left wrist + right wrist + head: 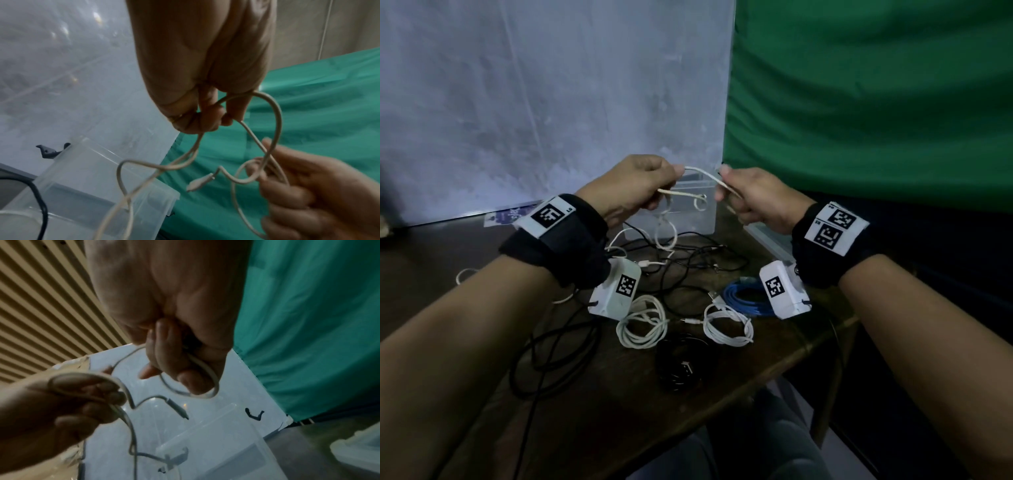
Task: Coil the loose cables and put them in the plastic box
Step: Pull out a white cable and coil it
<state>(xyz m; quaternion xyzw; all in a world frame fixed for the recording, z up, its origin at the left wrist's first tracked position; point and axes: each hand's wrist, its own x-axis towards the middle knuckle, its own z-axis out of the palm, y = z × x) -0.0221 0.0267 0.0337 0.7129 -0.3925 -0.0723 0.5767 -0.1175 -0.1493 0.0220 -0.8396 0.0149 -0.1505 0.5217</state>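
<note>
In the middle of the head view, the left hand and the right hand each pinch the thin white cable with curled fingers, up in the air just in front of the clear plastic box. The rest of this cable hangs down into the messy pile of loose black and white cables on the dark wooden table. I think the hanging part could catch in that pile and drag other cables along, and the small loops could spring open if a hand lets go.
</note>
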